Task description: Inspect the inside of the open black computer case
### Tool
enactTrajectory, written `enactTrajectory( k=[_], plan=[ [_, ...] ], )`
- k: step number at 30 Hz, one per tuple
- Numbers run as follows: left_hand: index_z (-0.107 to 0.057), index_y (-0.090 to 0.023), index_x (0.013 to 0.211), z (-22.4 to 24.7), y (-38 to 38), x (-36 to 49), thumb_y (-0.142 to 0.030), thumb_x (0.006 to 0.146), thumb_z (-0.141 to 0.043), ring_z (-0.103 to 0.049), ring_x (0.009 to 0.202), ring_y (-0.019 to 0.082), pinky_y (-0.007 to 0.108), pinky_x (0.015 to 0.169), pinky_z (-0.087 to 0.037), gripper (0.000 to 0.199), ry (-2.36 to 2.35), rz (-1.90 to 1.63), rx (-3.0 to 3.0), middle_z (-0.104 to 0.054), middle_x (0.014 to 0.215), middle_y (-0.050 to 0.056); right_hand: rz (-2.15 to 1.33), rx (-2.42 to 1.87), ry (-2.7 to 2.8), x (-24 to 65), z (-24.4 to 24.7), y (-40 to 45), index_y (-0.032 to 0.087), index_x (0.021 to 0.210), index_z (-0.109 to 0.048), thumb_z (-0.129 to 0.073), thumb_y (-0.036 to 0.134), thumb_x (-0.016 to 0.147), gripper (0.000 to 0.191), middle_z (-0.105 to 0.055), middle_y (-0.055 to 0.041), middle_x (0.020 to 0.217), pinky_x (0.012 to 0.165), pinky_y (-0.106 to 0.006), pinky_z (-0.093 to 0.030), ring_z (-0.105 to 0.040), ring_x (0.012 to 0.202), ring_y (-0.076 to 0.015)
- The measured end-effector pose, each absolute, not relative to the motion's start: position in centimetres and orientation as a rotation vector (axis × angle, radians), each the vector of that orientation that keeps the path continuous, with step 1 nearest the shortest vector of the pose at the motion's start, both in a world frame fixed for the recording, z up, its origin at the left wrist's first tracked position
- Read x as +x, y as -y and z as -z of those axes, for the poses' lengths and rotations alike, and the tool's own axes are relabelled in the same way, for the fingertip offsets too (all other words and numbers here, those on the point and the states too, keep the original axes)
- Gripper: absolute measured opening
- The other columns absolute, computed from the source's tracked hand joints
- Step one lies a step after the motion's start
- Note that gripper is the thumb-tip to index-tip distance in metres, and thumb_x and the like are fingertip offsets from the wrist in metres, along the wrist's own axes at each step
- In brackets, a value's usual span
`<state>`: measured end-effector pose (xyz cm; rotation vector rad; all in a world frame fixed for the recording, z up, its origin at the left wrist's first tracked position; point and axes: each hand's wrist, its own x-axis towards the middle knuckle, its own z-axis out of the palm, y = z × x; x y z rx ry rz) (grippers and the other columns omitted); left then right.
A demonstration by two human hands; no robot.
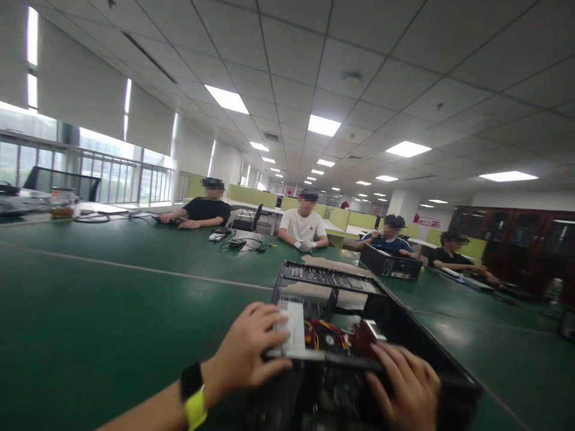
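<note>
An opened black computer case (422, 335) lies on the green table, with coloured wires (326, 329) showing inside. My left hand (254, 347), with a watch on its wrist, rests its spread fingers on a silver-white box-shaped part (294, 326) at the left of the case; its thumb lies by a metal bar (323, 357) crossing the case. At the bar's right end is my right hand (404, 383), its fingers bent over the edge and its thumb below. A dark red part with a white label (374, 330) sits just beyond the right fingers.
The green table (112, 311) stretches left and ahead. Cables and small devices (242, 242) lie farther off. Several people sit across the table, one behind another black computer case (390, 262). A clear bottle (554, 289) stands at the far right.
</note>
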<state>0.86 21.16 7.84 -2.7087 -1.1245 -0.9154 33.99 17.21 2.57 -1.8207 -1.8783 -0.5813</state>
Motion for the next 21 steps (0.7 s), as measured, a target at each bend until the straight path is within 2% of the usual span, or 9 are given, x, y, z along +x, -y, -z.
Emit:
enactTrajectory(
  k=[2,3,5,7,11,13,15,17,21],
  plan=[
    [-0.052,-0.029,0.127,-8.9,-25.8,2.2,-0.050,0.079,-0.058,-0.034,0.132,0.031,0.049,0.110,-0.022,0.053,1.748,0.982,-2.387,-0.043,0.143,0.008,0.592,-1.931,1.845,30.6,-4.9,-23.7,0.022,0.135,-0.047,-0.039,0.046,0.089,0.052,-0.039,-0.0065,0.145,0.110,-0.054,-0.018,-0.031,0.134,-0.0315],
    [-0.044,-0.025,0.134,-9.0,-27.5,3.1,-0.046,0.082,-0.053,-0.033,0.132,0.032,0.051,0.107,-0.025,0.056,2.093,1.012,-2.184,-0.038,0.145,0.013,0.561,-2.050,1.767,28.7,-6.0,-26.2,0.018,0.140,-0.039,-0.044,0.042,0.088,0.058,-0.032,-0.0114,0.148,0.108,-0.057,-0.019,-0.026,0.136,-0.0345],
    [-0.037,-0.013,0.137,-8.1,-29.2,5.0,-0.037,0.087,-0.043,-0.043,0.124,0.036,0.053,0.094,-0.038,0.057,2.427,0.997,-2.007,-0.041,0.139,0.024,0.468,-2.165,1.758,24.7,-7.4,-28.9,0.009,0.143,-0.029,-0.052,0.033,0.082,0.070,-0.024,-0.0179,0.150,0.108,-0.057,-0.018,-0.019,0.138,-0.0369],
    [-0.042,-0.013,0.133,-6.0,-28.6,6.6,-0.030,0.086,-0.042,-0.050,0.117,0.034,0.046,0.087,-0.043,0.050,2.409,0.964,-2.138,-0.050,0.131,0.022,0.338,-2.091,1.899,21.2,-7.5,-28.7,0.008,0.143,-0.029,-0.054,0.034,0.079,0.074,-0.024,-0.0189,0.150,0.109,-0.056,-0.020,-0.018,0.138,-0.0366],
    [-0.059,-0.024,0.112,-1.3,-23.4,7.0,-0.018,0.086,-0.039,-0.057,0.107,0.020,0.029,0.085,-0.042,0.033,2.126,0.903,-2.517,-0.064,0.115,0.007,0.054,-1.716,2.205,17.6,-4.5,-22.1,0.021,0.135,-0.044,-0.039,0.035,0.086,0.052,-0.037,-0.0087,0.146,0.108,-0.047,-0.027,-0.027,0.136,-0.0299],
    [-0.065,-0.025,0.097,0.0,-20.4,5.9,-0.023,0.084,-0.044,-0.062,0.095,0.020,0.027,0.076,-0.043,0.024,2.098,0.843,-2.619,-0.068,0.099,0.005,-0.062,-1.691,2.205,17.9,-2.7,-18.0,0.022,0.133,-0.048,-0.037,0.035,0.086,0.050,-0.042,-0.0081,0.143,0.108,-0.045,-0.029,-0.030,0.135,-0.0288],
    [-0.066,-0.024,0.086,0.6,-17.8,4.6,-0.031,0.079,-0.051,-0.063,0.085,0.022,0.027,0.068,-0.043,0.018,2.108,0.786,-2.674,-0.069,0.087,0.004,-0.168,-1.731,2.196,19.3,-1.4,-14.4,0.019,0.134,-0.047,-0.044,0.039,0.082,0.056,-0.041,-0.0098,0.142,0.109,-0.045,-0.029,-0.030,0.135,-0.0300],
    [-0.066,-0.022,0.079,0.6,-15.7,3.4,-0.040,0.078,-0.051,-0.062,0.080,0.022,0.028,0.065,-0.042,0.023,2.111,0.746,-2.706,-0.068,0.079,0.003,-0.276,-1.761,2.228,21.3,-0.7,-11.3,0.018,0.136,-0.045,-0.050,0.040,0.078,0.062,-0.040,-0.0103,0.143,0.110,-0.046,-0.028,-0.029,0.135,-0.0308],
    [-0.065,-0.021,0.071,0.6,-12.3,1.3,-0.051,0.078,-0.045,-0.060,0.079,0.023,0.029,0.066,-0.041,0.037,2.086,0.747,-2.777,-0.065,0.075,0.003,-0.575,-1.782,2.336,26.2,-0.5,-5.5,0.015,0.136,-0.045,-0.056,0.042,0.072,0.071,-0.042,-0.0125,0.142,0.109,-0.046,-0.030,-0.033,0.133,-0.0322]
  ],
)
